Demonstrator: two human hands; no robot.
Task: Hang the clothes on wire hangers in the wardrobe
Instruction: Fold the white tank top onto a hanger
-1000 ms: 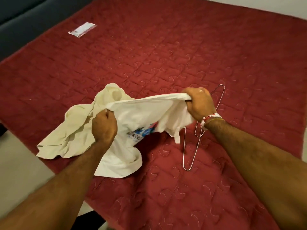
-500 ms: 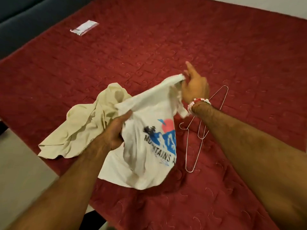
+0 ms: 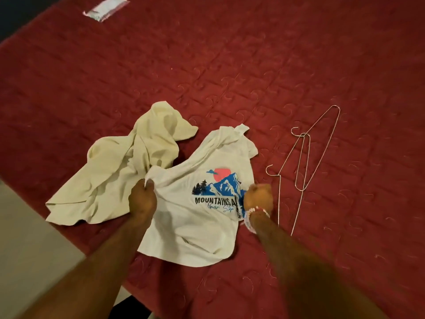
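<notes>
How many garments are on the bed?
2. A cream garment lies crumpled at left; a printed T-shirt lies beside it, gripped by left hand and right hand. Folds could hide more.

I have a single view, worn on the head: it looks forward and down onto the bed (wide-angle, close in), floor at lower left.

White T-shirt with a blue mountain print sits rumpled near the front, print facing up. Cream garment lies crumpled just left of it, touching. Two wire hangers lie flat and overlapping on the right.
</notes>
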